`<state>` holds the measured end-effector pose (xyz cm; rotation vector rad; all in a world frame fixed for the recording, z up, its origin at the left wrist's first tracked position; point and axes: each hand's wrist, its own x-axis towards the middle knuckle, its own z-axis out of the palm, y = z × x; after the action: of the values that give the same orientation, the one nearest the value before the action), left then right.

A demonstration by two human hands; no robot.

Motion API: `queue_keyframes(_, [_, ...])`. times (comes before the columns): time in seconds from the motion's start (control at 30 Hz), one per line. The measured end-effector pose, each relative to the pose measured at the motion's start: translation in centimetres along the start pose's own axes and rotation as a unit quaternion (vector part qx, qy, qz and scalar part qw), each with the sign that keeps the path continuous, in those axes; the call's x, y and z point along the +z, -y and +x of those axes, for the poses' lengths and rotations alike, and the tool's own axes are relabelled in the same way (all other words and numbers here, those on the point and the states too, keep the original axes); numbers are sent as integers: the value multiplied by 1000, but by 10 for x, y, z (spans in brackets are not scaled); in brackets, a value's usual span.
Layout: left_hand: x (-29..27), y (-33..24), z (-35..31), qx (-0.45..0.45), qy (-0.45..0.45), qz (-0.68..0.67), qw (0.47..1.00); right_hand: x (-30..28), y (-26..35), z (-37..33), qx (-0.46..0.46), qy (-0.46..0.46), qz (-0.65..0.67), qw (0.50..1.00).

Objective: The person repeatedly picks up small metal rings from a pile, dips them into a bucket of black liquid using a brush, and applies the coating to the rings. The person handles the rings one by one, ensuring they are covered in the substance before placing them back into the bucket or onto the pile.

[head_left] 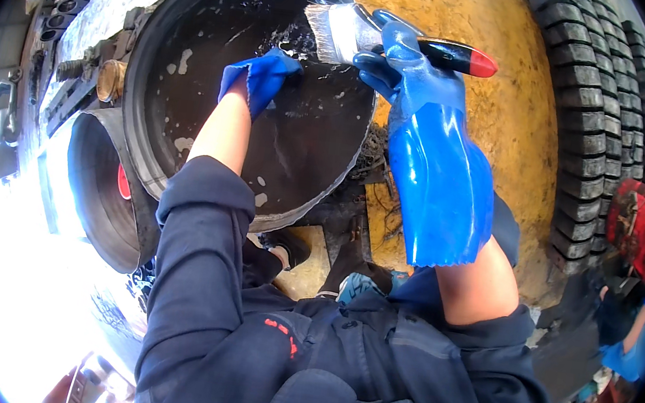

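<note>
A wide round tub [138, 93] of dark liquid [298, 139] stands in front of me. My left hand [261, 79], in a blue glove, reaches into the tub. Its fingers are out of sight at the liquid, where the surface is broken by splashes. In a long blue rubber glove, my right hand [402, 59] grips a wide paintbrush [353, 35] above the tub's right rim. The brush has pale bristles pointing left over the liquid and a black handle with a red end that sticks out to the right.
Several large black tyres [579, 111] stand in rows at the right, beside a stained yellow surface [499, 118]. An open grey drum [105, 185] lies left of the tub. Farther right are a red metal piece [638, 225] and another person's blue-clad arm [633, 336].
</note>
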<state>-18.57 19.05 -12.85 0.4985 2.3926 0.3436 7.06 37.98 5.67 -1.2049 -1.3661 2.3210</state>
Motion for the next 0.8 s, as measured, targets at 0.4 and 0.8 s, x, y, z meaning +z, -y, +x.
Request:
queue_keyframes(0.4, [-25,-21,-77,134,-62,104,983,-1,4,-3,6,1,-7,1000])
queue_keyframes(0.8, [39,-34,-44,33,119,-461,879,28,7,30,6,11,-90,996])
